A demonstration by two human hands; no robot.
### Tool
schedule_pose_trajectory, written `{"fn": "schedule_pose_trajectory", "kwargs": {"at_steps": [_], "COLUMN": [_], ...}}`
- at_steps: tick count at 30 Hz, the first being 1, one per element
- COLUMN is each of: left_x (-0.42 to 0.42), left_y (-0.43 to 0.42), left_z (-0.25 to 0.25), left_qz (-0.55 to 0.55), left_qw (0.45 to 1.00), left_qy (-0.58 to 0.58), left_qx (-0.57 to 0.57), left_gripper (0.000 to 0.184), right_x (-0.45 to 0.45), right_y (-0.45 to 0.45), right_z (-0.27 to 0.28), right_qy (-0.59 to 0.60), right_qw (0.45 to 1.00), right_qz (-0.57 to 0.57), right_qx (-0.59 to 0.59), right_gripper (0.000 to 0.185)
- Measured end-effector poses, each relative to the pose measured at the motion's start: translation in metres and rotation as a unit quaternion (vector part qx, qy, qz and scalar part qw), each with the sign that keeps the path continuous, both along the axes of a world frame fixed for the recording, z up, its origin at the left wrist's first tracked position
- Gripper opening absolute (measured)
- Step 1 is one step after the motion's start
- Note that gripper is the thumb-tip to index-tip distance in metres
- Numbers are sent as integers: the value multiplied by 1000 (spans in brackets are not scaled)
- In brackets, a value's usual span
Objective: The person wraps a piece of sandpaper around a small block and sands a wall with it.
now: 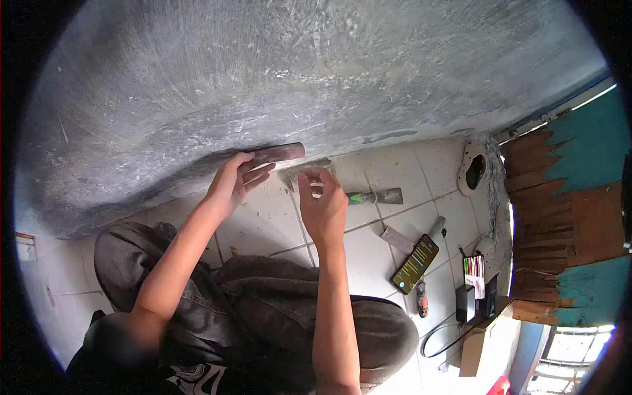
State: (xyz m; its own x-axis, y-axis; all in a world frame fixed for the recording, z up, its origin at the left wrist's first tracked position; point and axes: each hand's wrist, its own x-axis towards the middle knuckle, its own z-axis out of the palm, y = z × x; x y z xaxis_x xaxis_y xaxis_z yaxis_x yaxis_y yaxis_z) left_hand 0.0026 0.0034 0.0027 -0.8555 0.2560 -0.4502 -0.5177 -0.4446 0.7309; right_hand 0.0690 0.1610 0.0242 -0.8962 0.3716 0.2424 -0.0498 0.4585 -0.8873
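Note:
My left hand (232, 184) holds a reddish-brown block (280, 153) by its left end, flat against the scuffed grey wall (217, 85), with the other fingers spread below it. To the right, my right hand (324, 210) is raised over the tiles with its fingers curled towards the thumb; what lies between them is too small to make out. Behind its fingertips is a dusty grey patch (289, 179) on the floor. Just right of that hand lies a scraper (390, 196) with a green part on its handle.
On the white tiles (408, 164) lie a phone (415, 264), a flat pale piece (397, 239), a red-and-black tool (422, 299) and a black box (466, 303) with a cable. A white oval object (471, 168) stands near the wall corner, beside worn wooden boards (596, 224).

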Motion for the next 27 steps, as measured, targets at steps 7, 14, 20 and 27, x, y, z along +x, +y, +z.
{"fn": "schedule_pose_trajectory", "kwargs": {"at_steps": [7, 14, 20, 27], "left_x": [1, 0, 1, 1], "left_y": [0, -1, 0, 1], "left_z": [13, 9, 12, 14], "left_qz": [-32, -28, -35, -33], "left_qw": [999, 1000, 999, 999], "left_qy": [-11, -11, -7, -7], "left_qx": [-7, -1, -6, -15], "left_gripper": [27, 29, 31, 42], "right_x": [1, 2, 2, 2], "right_y": [-1, -2, -2, -3], "right_z": [1, 0, 0, -1], "right_qy": [-11, -27, -26, -40], "right_qw": [1000, 999, 999, 999], "right_qz": [9, 17, 23, 18], "right_qx": [-9, -10, -15, -15], "right_gripper": [8, 8, 8, 7]}}
